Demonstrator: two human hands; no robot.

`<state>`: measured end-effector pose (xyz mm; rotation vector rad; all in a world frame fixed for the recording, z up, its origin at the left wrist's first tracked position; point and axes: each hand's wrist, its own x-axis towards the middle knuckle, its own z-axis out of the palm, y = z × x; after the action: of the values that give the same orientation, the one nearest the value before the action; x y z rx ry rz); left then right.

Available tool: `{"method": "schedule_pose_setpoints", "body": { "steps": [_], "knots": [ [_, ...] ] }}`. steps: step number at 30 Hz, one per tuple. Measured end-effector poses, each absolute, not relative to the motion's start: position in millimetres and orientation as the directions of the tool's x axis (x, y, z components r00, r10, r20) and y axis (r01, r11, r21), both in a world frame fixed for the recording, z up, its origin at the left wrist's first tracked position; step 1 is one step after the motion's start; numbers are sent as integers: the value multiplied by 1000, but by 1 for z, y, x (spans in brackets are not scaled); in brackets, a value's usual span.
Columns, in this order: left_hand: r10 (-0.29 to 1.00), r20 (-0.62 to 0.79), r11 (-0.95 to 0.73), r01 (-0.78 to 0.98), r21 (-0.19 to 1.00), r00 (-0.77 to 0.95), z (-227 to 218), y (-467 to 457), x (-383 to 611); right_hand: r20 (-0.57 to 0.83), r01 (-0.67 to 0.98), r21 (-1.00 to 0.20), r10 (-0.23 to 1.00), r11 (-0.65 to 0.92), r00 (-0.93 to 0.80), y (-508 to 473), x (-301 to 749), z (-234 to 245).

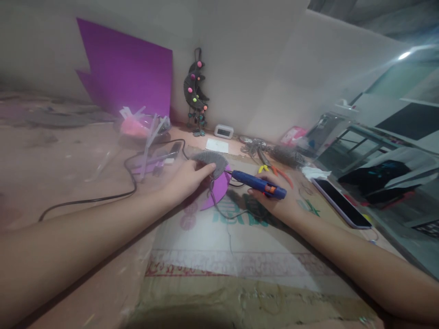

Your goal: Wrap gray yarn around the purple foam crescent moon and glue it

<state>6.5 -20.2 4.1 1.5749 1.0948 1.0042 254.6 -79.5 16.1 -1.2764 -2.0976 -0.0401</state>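
Presently, left hand (192,177): you are clamping it on the crescent, your thumb pressing near the grey part; your other fingers are mostly hiding from the view.
Crescent (221,183): it is lying between your two hands, above the printed sheet (202,258); grey yarn is covering its upper part, while the lower part is showing bare purple and is tapering toward you.
Right hand (276,201): you are closing it around the blue glue gun (252,181); your fingers are wrapping the body from the near side.
Nozzle: it is pointing left, to the border of grey and purple; whether it is touching there, you cannot tell from this view.
Loose strand (224,216): it is hanging in a curve below the crescent and running toward the right.
Right side: tools with orange and yellow handles (284,176) are resting beyond your right hand; a phone (343,204) is lying farther right.
Wall side: a decorated moon ornament (190,89) is hanging near a purple board (130,73).
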Motion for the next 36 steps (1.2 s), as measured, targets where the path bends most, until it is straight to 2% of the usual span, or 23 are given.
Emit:
{"method": "schedule_pose_setpoints", "body": {
  "steps": [17,25,36],
  "knots": [
    [956,128,-183,200,963,263,4,-21,7,591,822,-277,763,498,-264,-78,256,17],
    [963,90,-149,221,964,255,4,-22,7,596,831,-288,769,476,-234,-78,254,18],
    [951,133,-191,193,962,278,5,-21,8,625,839,-265,747,475,-225,-77,253,20]
  ]
}}
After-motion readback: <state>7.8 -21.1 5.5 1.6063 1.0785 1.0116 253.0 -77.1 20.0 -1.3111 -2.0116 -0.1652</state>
